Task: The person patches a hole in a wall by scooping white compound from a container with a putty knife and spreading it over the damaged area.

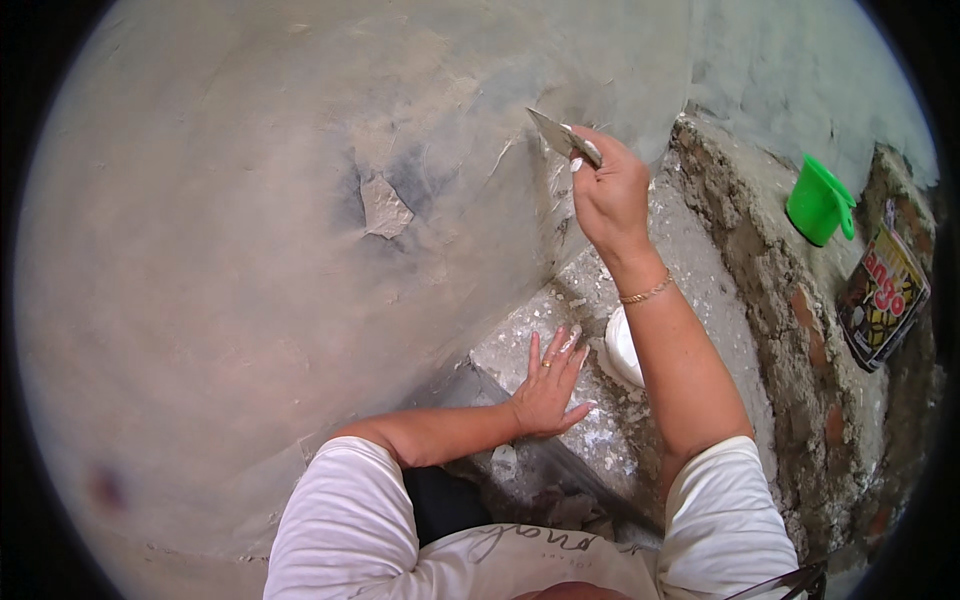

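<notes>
- Right hand (612, 197) curls tightly around a putty knife (556, 131); its blade juts up-left from the fist, beside the plastered wall (250, 260), contact unclear;
- Left hand (547, 394), empty, fingers spread, rests palm-down on a speckled step (512, 345);
- White tub (622, 347) right of that hand; green plastic jug (819, 203), printed pouch (884, 296) right of the knife hand

Your left forearm (455, 435) comes across from the left, elbow bent. Your left hand (545, 400) is palm down, fingers spread and pointing away from you, thumb to the right, with white smears on the fingers. Your right forearm (690, 365) stretches well forward; your right hand (612, 195) is curled in a grip, white at the fingertips.
</notes>
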### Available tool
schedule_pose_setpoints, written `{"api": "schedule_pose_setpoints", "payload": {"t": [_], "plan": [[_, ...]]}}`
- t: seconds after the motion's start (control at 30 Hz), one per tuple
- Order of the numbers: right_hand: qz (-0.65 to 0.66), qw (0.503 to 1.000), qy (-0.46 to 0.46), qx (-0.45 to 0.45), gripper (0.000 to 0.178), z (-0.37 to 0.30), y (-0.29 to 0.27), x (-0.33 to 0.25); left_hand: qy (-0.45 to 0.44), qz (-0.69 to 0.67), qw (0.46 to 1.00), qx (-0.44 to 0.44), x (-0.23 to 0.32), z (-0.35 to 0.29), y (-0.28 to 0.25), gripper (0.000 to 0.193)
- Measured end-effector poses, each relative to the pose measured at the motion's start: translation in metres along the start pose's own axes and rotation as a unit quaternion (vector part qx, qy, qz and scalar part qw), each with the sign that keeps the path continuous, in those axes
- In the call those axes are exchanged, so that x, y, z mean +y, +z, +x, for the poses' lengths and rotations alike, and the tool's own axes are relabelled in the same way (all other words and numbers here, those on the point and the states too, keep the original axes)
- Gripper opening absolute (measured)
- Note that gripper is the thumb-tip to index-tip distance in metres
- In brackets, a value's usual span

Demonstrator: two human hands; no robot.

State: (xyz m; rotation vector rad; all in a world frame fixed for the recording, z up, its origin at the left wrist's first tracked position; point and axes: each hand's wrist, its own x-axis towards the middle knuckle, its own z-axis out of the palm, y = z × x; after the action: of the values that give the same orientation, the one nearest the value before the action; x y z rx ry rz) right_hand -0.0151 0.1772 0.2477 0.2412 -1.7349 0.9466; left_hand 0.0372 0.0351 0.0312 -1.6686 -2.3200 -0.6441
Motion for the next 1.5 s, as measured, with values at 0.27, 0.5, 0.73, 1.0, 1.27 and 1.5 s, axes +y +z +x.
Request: {"api": "schedule_pose_setpoints", "payload": {"t": [0.27,0.5,0.73,1.0,1.27,1.5], "plan": [[-0.024,0.986,-0.097,-0.133,0.031,-0.079,0.023,-0.035,-0.006,-0.016,1.000,-0.026,-0.012,-0.011,0.012,0.087],[-0.038,0.998,0.005,-0.048,0.033,-0.022,-0.003,-0.020,-0.009,0.019,1.000,0.001,-0.002,-0.002,-0.001,0.086],[0.336,0.858,0.382,-0.067,0.025,-0.009,-0.011,0.050,0.001,0.002,1.000,0.014,-0.002,-0.005,-0.004,0.086],[0.310,0.873,0.351,-0.135,0.033,0.025,-0.011,0.066,0.001,-0.011,1.000,0.004,-0.007,-0.007,-0.003,0.085],[0.219,0.894,0.273,-0.278,0.027,0.065,-0.009,0.047,0.002,-0.017,1.000,0.012,-0.006,-0.004,-0.004,0.086],[0.190,0.921,0.239,-0.242,0.020,0.065,-0.009,0.051,0.001,-0.013,1.000,0.013,-0.003,-0.003,-0.007,0.085]]}}
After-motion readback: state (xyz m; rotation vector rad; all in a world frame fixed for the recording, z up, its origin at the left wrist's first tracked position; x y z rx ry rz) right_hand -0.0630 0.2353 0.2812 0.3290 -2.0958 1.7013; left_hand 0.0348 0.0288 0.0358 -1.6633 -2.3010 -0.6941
